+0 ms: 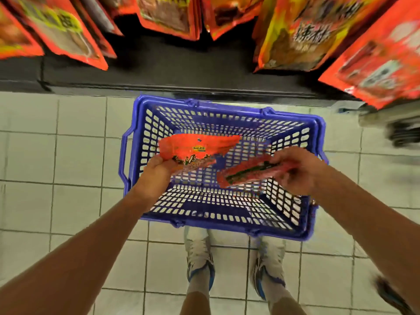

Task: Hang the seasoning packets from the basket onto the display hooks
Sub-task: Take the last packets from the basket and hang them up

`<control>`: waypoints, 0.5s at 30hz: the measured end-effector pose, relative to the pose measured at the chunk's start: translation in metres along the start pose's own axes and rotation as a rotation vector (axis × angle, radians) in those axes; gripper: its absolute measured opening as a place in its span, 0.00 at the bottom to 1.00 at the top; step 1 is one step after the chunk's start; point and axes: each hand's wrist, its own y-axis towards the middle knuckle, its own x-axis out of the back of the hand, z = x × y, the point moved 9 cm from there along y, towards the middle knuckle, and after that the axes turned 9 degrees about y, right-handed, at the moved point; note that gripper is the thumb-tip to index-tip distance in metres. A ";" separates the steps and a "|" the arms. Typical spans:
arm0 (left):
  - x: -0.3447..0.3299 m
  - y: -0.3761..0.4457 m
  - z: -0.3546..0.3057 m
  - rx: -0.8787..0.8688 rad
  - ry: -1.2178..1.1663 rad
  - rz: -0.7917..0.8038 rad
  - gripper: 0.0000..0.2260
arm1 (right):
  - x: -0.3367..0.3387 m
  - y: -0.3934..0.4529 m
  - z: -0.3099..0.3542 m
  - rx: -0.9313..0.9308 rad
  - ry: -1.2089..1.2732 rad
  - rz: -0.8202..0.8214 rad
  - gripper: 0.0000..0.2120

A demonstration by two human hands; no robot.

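A blue plastic basket (145, 123) stands on the tiled floor below me, its bottom showing through the mesh. My left hand (156, 173) grips the lower edge of a red-orange seasoning packet (197, 145) over the basket's left half. My right hand (297, 169) pinches a second red packet (247, 171) by its right end, held slanting over the basket's right half. Red and orange seasoning packets (61, 30) hang on the display above, blurred; the hooks themselves are hidden.
A dark shelf base (172, 69) runs along the floor behind the basket. More hanging packets (375, 57) crowd the upper right. A wheeled cart base (402, 130) sits at right. My shoes (200, 258) stand just behind the basket.
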 end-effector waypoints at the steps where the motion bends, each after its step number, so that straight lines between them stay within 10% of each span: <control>1: -0.001 -0.014 -0.023 -0.054 -0.002 -0.001 0.11 | -0.011 -0.025 -0.003 -0.021 0.044 0.043 0.08; 8: -0.029 -0.141 -0.200 -0.499 -0.031 0.221 0.22 | -0.087 -0.184 0.014 0.011 0.421 0.227 0.04; 15: 0.019 -0.218 -0.310 -0.530 -0.128 -0.064 0.14 | -0.128 -0.338 0.055 0.238 0.355 0.227 0.14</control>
